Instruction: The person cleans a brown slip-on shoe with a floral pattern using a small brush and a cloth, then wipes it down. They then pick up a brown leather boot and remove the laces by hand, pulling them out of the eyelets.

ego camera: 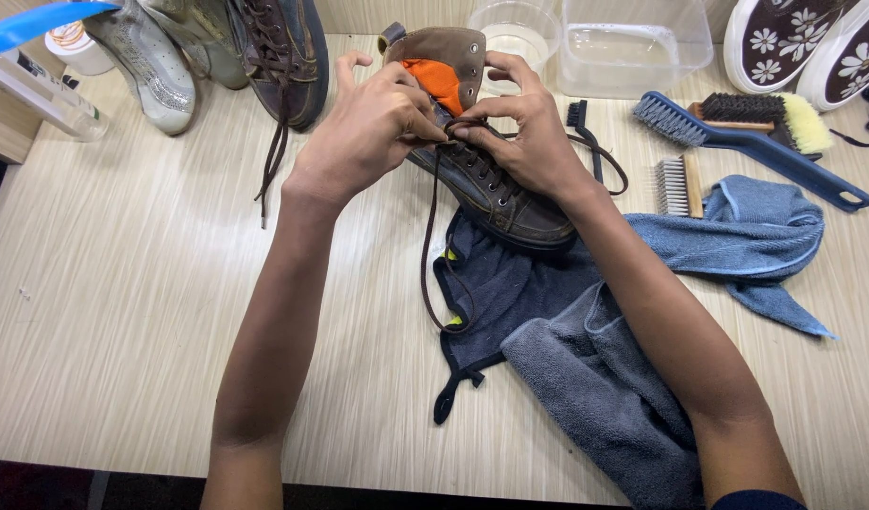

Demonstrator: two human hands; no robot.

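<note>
from the head camera we look down on a pale wood-grain table [123, 312]. our left hand [368, 127] and our right hand [524, 127] meet over a brown high-top shoe [510, 203] that lies near the middle of the far half of the table, its toe pointing toward us and to the right, its orange lining showing at the open collar. the shoe rests partly on a dark grey towel [586, 378] that spreads toward the near edge. both hands are pinched narrow on the dark brown shoelace [430, 255] at the upper eyelets: the left thumb and fingers close on it from the left, the right fingertips close on it from the right. one long loop of the lace hangs down over the towel and the table, another curves out beside the right wrist.

to the right of the shoe we see a blue cloth [756, 231], a small wooden brush [678, 186], a long blue-handled brush [751, 146] and a dark brush with a yellow pad [765, 111]. behind them stand two clear plastic containers [633, 42]. at far left lie another brown shoe [288, 52] with its lace trailing, and a grey glittery shoe [151, 61]. flowered slip-ons [803, 38] sit at the far right corner.
</note>
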